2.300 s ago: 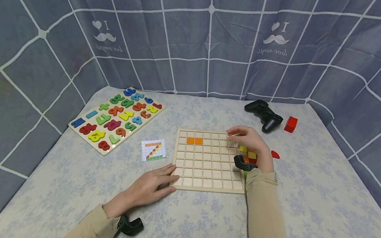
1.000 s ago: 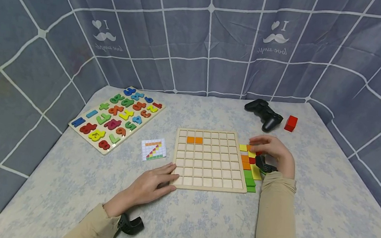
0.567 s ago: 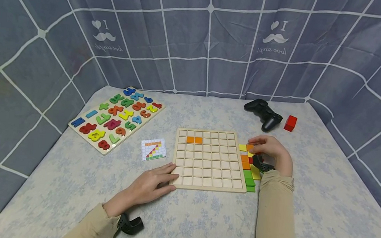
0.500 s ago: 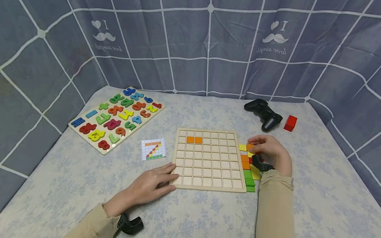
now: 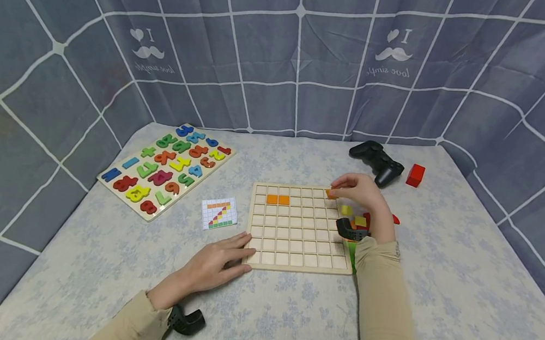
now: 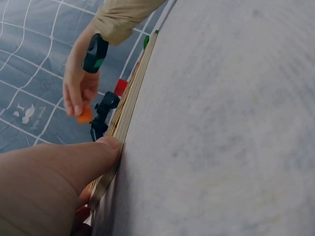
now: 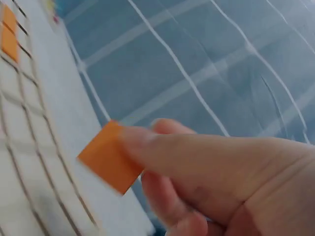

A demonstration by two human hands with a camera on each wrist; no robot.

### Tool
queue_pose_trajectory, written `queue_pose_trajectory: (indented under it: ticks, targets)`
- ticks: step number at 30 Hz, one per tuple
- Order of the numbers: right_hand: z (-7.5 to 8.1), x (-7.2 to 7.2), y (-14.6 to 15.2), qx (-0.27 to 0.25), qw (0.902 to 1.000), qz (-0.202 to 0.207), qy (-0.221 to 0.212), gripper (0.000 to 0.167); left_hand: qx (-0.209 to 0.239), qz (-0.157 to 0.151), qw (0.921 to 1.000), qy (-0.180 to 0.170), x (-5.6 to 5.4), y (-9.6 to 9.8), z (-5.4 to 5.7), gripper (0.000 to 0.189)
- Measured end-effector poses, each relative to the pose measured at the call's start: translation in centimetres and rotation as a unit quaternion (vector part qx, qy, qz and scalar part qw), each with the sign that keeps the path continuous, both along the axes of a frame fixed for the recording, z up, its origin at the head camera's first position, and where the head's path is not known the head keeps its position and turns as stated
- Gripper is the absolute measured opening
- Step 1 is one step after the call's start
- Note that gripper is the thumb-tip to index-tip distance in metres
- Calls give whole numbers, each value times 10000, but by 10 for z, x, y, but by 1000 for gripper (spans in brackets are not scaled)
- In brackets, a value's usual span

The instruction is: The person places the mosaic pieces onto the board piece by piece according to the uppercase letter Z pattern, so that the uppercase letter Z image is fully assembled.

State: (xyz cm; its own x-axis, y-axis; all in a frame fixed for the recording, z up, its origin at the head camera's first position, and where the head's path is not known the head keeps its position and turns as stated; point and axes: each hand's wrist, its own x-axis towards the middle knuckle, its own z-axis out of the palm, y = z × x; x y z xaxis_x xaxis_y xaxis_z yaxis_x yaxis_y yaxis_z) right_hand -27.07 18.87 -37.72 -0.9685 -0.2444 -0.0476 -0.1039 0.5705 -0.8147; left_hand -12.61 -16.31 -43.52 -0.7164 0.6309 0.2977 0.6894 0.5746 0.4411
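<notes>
My right hand (image 5: 360,192) pinches a square orange tile (image 7: 112,156) between thumb and fingers, raised over the far right corner of the wooden grid board (image 5: 298,231). Two orange tiles (image 5: 278,199) sit side by side in the board's second row, toward the left. My left hand (image 5: 216,261) rests at the board's left edge with its fingers spread; in the left wrist view its thumb (image 6: 106,147) lies on the rim. Beside the board's right edge, yellow tiles (image 5: 360,221) and other coloured tiles are partly hidden under my right wrist.
A printed pattern card (image 5: 219,213) lies left of the board. Further left is a number puzzle board (image 5: 166,171). At the back right are a black game controller (image 5: 376,163) and a red block (image 5: 415,175). A tiled-print curtain (image 5: 273,55) surrounds the table.
My right hand has lifted an orange tile from the pile on the right and carried it left to the board's far right corner. The left hand has stayed in place.
</notes>
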Motion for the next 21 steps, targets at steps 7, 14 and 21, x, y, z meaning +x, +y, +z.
queue_pose_trajectory:
  ticks: [7,14,21]
  targets:
    - [-14,-7,-52,100,9983,374,440,20,-19,0,10000,-58,1,0,0,41]
    - [-31,-8,-70,625,9965,470,286,19,-24,-11,10000,-92,0,0,1,42]
    - [-28,-6,-75,999,9897,969,348,18,-37,11,9999,-112,0,0,1,42]
